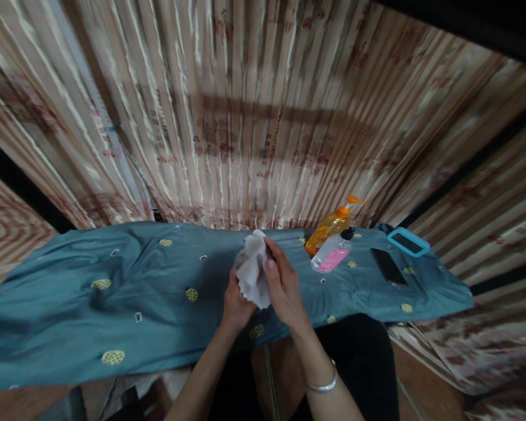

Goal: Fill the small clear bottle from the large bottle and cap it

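Observation:
A crumpled white cloth (pixel 255 275) with a scalloped edge is bunched up between my hands, above the middle of the table. My left hand (pixel 236 305) grips it from the left and below, with most of its fingers hidden behind the folds. From the right, my right hand (pixel 284 285) pinches the cloth, thumb in front and fingers curled over its upper edge. A greyish patch shows at the cloth's upper left; whether something is wrapped inside, I cannot tell.
A teal tablecloth (pixel 158 316) with pineapple prints covers the table. To the right stand an orange pump bottle (pixel 328 229) and a clear bottle with a pink label (pixel 333 254). Beyond them are a dark phone (pixel 388 266) and a blue-framed device (pixel 408 241). Curtains (pixel 254 117) hang behind.

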`<state>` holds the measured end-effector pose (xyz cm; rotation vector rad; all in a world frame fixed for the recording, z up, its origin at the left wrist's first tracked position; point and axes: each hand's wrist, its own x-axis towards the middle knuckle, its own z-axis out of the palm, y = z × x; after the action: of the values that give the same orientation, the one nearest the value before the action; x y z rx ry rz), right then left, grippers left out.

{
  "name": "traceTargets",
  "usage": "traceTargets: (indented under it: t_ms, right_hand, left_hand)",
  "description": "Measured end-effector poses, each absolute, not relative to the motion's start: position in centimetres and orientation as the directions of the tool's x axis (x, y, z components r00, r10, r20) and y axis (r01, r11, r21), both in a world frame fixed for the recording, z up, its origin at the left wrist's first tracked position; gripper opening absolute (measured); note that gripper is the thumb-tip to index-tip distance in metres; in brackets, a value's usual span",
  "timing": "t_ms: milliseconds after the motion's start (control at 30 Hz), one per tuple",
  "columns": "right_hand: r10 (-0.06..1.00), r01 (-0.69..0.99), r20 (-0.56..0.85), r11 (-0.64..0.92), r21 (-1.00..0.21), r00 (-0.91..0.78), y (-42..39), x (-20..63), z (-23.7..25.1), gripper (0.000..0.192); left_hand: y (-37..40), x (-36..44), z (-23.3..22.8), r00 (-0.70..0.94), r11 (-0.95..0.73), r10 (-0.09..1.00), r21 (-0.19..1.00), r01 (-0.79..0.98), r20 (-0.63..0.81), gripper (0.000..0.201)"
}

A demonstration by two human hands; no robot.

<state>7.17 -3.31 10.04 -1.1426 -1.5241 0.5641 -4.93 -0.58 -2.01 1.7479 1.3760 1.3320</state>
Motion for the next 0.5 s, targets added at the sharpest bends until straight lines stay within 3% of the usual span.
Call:
traceTargets:
  t_ms: [100, 167, 333, 500]
  right_hand:
    - [0.873, 0.397, 0.486, 0.435, -0.808, 0.032, -2.1, 7.0, 9.9, 0.054]
    - [0.899, 0.333, 0.436, 0.398, -0.854, 0.042, -1.4, 7.4, 9.1, 0.057]
    - [0.926, 0.050, 0.227, 0.222, -0.974, 0.302, -1.2, 7.5, 4.9, 0.064]
    - [0.920, -0.055, 0.092, 0.122, -0.991, 0.381, -2.3, 6.1, 0.8, 0.062]
  left_hand:
    - [-1.2, -4.8, -1.6, 0.026, -0.248, 0.967, 0.920, 0.303, 0.252, 0.091]
    - [-1.5, -4.9, -1.1, 0.038, -0.207, 0.978, 0.951, 0.232, 0.203, 0.091]
    - [-1.7, -4.4, -0.4, 0.025, -0.237, 0.971, 0.967, 0.094, 0.236, 0.089]
    - [-1.8, -4.7, -0.6, -0.031, -0.217, 0.974, 0.969, 0.119, 0.222, 0.078]
